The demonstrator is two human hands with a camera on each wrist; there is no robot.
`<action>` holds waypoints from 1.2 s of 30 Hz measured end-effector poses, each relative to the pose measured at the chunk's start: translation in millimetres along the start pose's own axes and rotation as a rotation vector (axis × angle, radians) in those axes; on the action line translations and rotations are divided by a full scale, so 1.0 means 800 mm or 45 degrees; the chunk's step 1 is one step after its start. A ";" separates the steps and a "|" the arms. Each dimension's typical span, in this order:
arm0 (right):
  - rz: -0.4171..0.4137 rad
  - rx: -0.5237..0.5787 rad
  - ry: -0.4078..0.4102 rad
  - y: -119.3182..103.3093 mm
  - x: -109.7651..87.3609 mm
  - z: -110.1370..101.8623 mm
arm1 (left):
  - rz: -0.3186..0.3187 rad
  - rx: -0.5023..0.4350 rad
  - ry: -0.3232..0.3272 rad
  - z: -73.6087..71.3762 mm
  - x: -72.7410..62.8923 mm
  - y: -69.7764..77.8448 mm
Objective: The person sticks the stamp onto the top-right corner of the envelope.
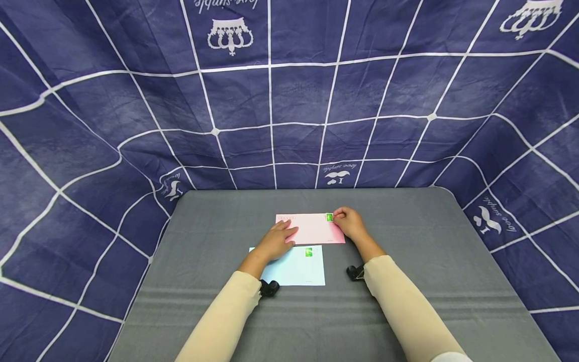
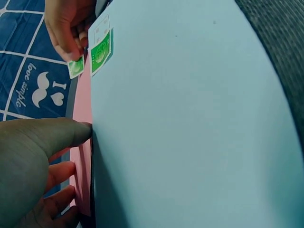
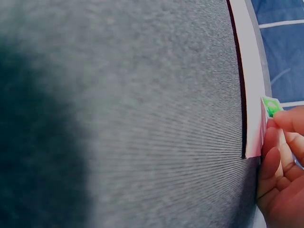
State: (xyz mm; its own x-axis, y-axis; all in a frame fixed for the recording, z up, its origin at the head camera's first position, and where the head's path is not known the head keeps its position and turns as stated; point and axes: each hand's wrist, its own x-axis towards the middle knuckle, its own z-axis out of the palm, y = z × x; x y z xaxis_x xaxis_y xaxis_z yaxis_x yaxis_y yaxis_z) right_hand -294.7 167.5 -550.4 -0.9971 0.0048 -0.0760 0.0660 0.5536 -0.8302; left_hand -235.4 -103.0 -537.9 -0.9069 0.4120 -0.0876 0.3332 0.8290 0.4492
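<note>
A pink envelope (image 1: 314,230) lies on the grey table. My left hand (image 1: 276,240) rests on its left end with spread, fairly straight fingers. At the envelope's top right corner my right hand (image 1: 351,223) pinches a green postage stamp (image 1: 329,217) between thumb and finger. In the right wrist view the stamp (image 3: 271,107) stands tilted up from the corner at the fingertips. Nearer the body lies a light blue envelope (image 1: 294,269) with another green stamp (image 1: 309,252) near its top right, partly covered by the left hand and wrist.
Grey cloth covers the table (image 1: 407,226). Behind and at both sides hangs a dark blue curtain (image 1: 298,95) with white grid lines. Black wrist cameras (image 1: 270,288) are strapped beneath both forearms, close over the table.
</note>
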 end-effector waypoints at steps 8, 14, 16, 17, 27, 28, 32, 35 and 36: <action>0.013 -0.025 -0.030 0.000 0.007 0.001 | -0.028 -0.001 -0.013 -0.002 0.000 0.000; 0.003 -0.077 -0.015 -0.002 0.007 0.003 | -0.007 -0.016 0.001 0.000 0.001 -0.001; -0.003 -0.099 -0.007 -0.002 0.007 0.004 | -0.002 -0.023 0.004 0.000 0.000 0.000; -0.009 -0.114 -0.004 -0.002 0.006 0.005 | -0.001 -0.024 0.005 0.000 0.000 0.000; -0.055 -0.209 0.003 -0.010 0.006 0.006 | -0.012 -0.024 0.005 -0.001 -0.003 0.001; -0.055 -0.223 0.003 -0.011 0.006 0.006 | -0.011 -0.026 0.005 -0.001 -0.003 0.001; -0.041 -0.266 0.014 -0.014 0.004 0.008 | -0.005 -0.021 0.007 0.000 -0.002 0.000; -0.034 -0.284 0.026 -0.017 0.003 0.009 | -0.002 -0.022 0.011 0.000 -0.002 0.000; -0.034 -0.293 0.029 -0.017 0.003 0.010 | -0.002 -0.024 0.009 0.000 -0.002 0.000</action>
State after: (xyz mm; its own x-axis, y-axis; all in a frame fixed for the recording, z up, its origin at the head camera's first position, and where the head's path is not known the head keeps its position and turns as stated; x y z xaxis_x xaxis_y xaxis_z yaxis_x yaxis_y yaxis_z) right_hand -297.5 153.4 -543.4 -0.9991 0.0052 -0.0412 0.0320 0.7291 -0.6837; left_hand -233.9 -103.6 -537.4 -0.9093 0.4079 -0.0821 0.3268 0.8224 0.4657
